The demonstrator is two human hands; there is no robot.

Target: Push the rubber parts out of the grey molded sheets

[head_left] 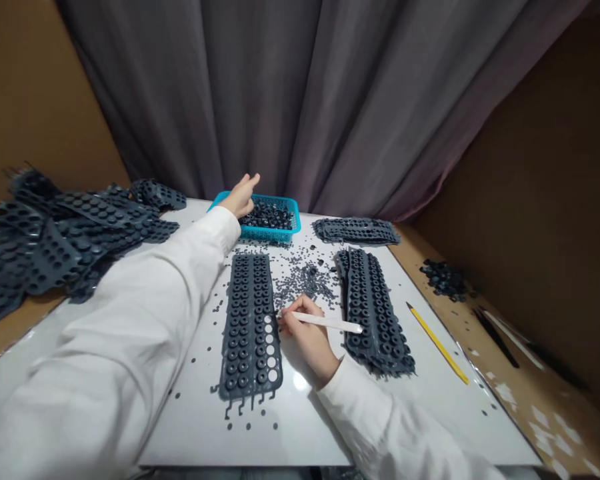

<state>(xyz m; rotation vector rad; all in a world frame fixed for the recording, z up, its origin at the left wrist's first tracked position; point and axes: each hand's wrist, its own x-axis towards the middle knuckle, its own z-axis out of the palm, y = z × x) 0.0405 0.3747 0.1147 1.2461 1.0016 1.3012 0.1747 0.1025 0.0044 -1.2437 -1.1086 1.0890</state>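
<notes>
Nearest cam: white sleeves, both arms, over the white board (330,427) on my feed.

R hand (307,333) resting on the board just beside the dark rubber sheet (250,323). Fingers closed in a pen-type pinch round a thin white stick tool (330,323); tip end sits at the sheet's R edge, back end points right toward the stacked sheets (375,310). Grip tight, no gap visible.

Sheet lies flat, long axis away from me, rows of ring-shaped parts. Several holes at lower R already empty, white showing through. Loose bits (305,277) scattered on the board betw the two sheets and round the near end.

Yellow pencil (437,343) lies diagonal at the board's R edge, apart from the hand.

L hand (243,193) extended far, over the near-left corner of the teal basket (270,230). Fingers loosely spread, mostly open; can't tell if anything's in the palm, nothing seen held. Basket has dark ring parts in it.

Further: another flat stack (357,230) right of basket. Big heap of used sheets (70,233) far left, off the board. Small dark pile (445,277) on the brown surface at right. Grey curtain (305,100) behind.
</notes>
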